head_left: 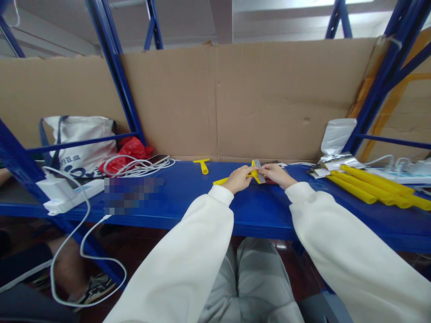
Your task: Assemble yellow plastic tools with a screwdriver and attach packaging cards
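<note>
My left hand (238, 178) is closed round a yellow scraper (258, 176), whose handle (220, 181) pokes out to the left from under the palm. A flat metal blade (260, 170) lies across the scraper's wide head. From the other side, my right hand (277, 174) pinches the blade's edge, its fingertips close to those of the left hand. A yellow T-shaped scraper head with a short handle (204, 166) rests on the blue tabletop (188, 193), left of my hands. Something dark lies partly hidden behind my right hand.
Several yellow tubes (377, 186) lie on the right beside silvery packets (338, 139). White cables (134, 167), a red bag (129, 150), a cloth bag (81, 141) and a power strip (74, 197) occupy the left. A cardboard wall (262, 98) closes the back. Another person's leg (67, 264) shows lower left.
</note>
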Demonstrator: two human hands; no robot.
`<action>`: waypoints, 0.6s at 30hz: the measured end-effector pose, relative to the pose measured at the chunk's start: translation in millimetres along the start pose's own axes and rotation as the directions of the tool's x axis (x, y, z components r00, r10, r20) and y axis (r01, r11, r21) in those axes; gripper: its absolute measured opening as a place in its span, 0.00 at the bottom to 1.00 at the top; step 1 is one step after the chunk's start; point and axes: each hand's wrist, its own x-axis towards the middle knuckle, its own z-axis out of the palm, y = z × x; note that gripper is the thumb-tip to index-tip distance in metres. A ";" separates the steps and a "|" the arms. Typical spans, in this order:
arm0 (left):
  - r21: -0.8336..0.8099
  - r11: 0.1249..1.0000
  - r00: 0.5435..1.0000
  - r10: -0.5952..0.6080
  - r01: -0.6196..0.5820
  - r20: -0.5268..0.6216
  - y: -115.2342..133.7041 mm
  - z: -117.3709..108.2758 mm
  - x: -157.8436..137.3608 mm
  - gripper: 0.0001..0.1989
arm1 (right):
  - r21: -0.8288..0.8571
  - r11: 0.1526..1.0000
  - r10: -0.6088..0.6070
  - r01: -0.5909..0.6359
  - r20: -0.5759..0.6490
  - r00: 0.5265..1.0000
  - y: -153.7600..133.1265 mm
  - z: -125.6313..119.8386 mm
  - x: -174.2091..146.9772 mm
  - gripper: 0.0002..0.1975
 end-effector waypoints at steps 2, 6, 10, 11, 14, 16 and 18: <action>-0.013 1.000 1.000 -0.014 0.014 0.008 -0.6 0.6 0.8 0.22 | -0.001 1.000 0.011 -0.011 -0.001 1.000 -1.8 0.6 -1.1 0.07; -0.026 0.998 0.998 -0.062 0.062 0.010 -0.7 0.3 2.1 0.21 | 0.006 0.999 0.031 -0.031 -0.014 0.999 -4.9 -0.1 -0.6 0.07; -0.016 0.992 0.993 -0.122 0.122 0.007 0.7 -1.9 1.0 0.21 | -0.119 0.992 -0.053 0.042 -0.095 0.994 -1.0 -5.7 4.2 0.09; -0.015 0.991 0.991 -0.133 0.133 0.007 1.3 -2.6 0.5 0.21 | -0.193 0.979 -0.092 0.070 -0.107 0.990 1.3 -7.6 5.4 0.09; -0.017 0.987 0.987 -0.159 0.159 0.013 3.1 -4.4 -0.6 0.21 | -0.397 0.907 -0.159 0.139 -0.019 0.987 9.0 -11.8 7.7 0.06; -0.016 0.986 0.986 -0.167 0.167 0.021 4.4 -5.5 -0.9 0.21 | -0.468 0.868 -0.135 0.163 0.093 0.986 13.0 -13.2 8.4 0.06; -0.004 0.984 0.984 -0.176 0.177 0.034 5.4 -6.7 -0.9 0.22 | -0.523 0.833 -0.112 0.181 0.160 0.981 15.3 -14.3 8.9 0.07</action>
